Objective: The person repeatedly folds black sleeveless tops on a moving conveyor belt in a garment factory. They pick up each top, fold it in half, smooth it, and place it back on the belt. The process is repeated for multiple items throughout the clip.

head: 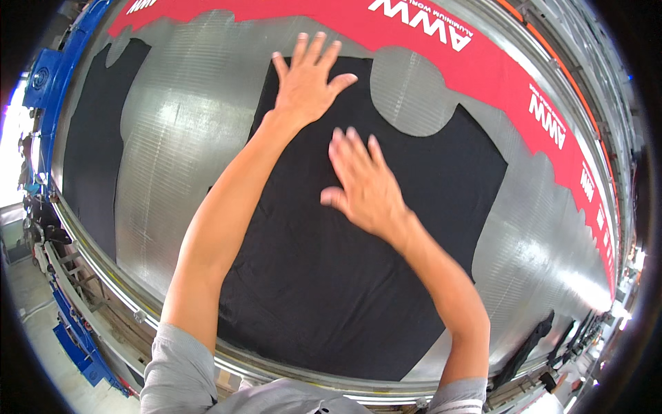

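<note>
A black cut fabric panel [357,290], shaped like a garment body with a scooped neckline, lies before me on a long, shiny grey table [170,119]. My left hand [307,88] rests palm down with spread fingers near the panel's far left corner, its fingertips reaching past the fabric's edge. Lower and to the right, my right hand [364,181] is over the middle of the panel, palm down and slightly blurred. Whether it touches the cloth I cannot tell. Neither hand holds anything. Soft creases run across the fabric's near half.
Another black fabric piece [98,150] lies at the left. Red sheeting [496,67] with white lettering runs along the far side. Blue metal machinery [44,77] stands at the left end. Dark cloth pieces [527,346] lie along the near edge at right. A metal rail [103,284] borders the table.
</note>
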### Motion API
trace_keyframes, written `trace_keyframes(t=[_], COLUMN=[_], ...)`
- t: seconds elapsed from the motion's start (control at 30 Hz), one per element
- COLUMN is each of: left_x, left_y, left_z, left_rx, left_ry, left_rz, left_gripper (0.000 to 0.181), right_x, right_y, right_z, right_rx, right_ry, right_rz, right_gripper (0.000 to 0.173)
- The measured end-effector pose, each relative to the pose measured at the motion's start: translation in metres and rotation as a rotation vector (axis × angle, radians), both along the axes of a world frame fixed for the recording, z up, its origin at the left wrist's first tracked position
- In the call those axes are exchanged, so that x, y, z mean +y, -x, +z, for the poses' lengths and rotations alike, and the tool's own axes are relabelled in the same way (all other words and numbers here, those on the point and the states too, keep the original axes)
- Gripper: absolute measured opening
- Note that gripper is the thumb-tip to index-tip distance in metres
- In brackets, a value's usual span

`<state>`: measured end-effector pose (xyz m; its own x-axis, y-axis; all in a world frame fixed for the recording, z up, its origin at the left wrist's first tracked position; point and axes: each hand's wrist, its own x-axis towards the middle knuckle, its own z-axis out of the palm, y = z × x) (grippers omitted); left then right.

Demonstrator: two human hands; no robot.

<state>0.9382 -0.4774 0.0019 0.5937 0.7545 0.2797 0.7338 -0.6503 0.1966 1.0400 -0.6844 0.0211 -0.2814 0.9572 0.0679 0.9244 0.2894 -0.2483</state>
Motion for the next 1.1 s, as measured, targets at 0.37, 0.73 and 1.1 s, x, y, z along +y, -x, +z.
trace_keyframes(t=[0.37, 0.73, 1.1], left_x=[-0.166, -0.163, -0.154], left_y=[0.254, 0.26, 0.253], left_z=[0.024, 0.016, 0.035], left_rx=[-0.174, -0.199, -0.836], left_ry=[0.187, 0.303, 0.852], left_rz=[0.554, 0.513, 0.66], left_gripper=[0.039, 0.013, 0.021], right_x=[-0.054, -0.025, 0.058], right_y=[0.12, 0.037, 0.137], right_z=[0.012, -0.02, -0.02], right_rx=[0.005, -0.028, 0.139], right_ry=[0.184, -0.071, -0.066], right_rz=[-0.11, -0.452, 0.074], right_gripper=[0.101, 0.085, 0.084])
